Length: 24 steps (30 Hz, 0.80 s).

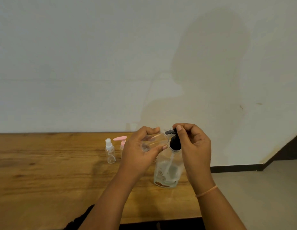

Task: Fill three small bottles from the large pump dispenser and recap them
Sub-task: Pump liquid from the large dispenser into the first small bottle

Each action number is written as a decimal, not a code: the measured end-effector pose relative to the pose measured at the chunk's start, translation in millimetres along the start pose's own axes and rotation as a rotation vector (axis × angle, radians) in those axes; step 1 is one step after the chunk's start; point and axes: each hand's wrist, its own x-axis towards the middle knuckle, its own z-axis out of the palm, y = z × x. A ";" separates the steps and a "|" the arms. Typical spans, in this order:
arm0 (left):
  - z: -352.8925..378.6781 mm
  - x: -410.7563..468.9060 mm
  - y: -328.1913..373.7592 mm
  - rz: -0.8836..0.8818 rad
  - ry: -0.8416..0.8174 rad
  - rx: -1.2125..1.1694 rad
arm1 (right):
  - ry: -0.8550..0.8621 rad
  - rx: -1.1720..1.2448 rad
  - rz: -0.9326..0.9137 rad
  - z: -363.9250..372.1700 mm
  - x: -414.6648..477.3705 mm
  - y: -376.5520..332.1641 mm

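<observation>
One small bottle (155, 140): clear plastic, uncapped, held in the air above the table's right part. I cannot tell how much liquid it holds.
Its place in my grip: it lies across my left hand (141, 150). My thumb is curled under its near side and my fingers are curled over its far side. Its base sits by my palm and its neck sticks out past my fingertips.
Its axis: nearly level, with the mouth to the right and a little higher than the base, right at the black spout.
Right hand (192, 143): my fingers are curled and my thumb and forefinger pinch the top of the black pump head (174, 143).
Large dispenser (167, 173): clear, upright near the table's right edge, just below the small bottle. It has a dip tube inside and some clear liquid low down.
Spray bottle (110, 151): upright toward the table's back edge with its white cap on, left of my hands. It looks empty, with a curled tube inside.
Pink pump bottle (122, 143): upright just right of the spray bottle, partly hidden by my left hand.
Table (45, 171): wooden.
</observation>
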 end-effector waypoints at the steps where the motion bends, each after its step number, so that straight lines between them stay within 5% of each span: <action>1: 0.5 0.6 -0.6 0.001 0.002 -0.006 | 0.009 -0.001 0.009 0.9 0.9 -0.3; 14: 2.3 -1.9 2.1 -0.015 -0.017 -0.016 | 0.054 0.197 0.087 1.0 -3.7 3.5; 24: 2.5 -1.2 3.3 -0.032 -0.022 -0.029 | 0.061 -0.012 -0.082 4.6 -7.2 10.2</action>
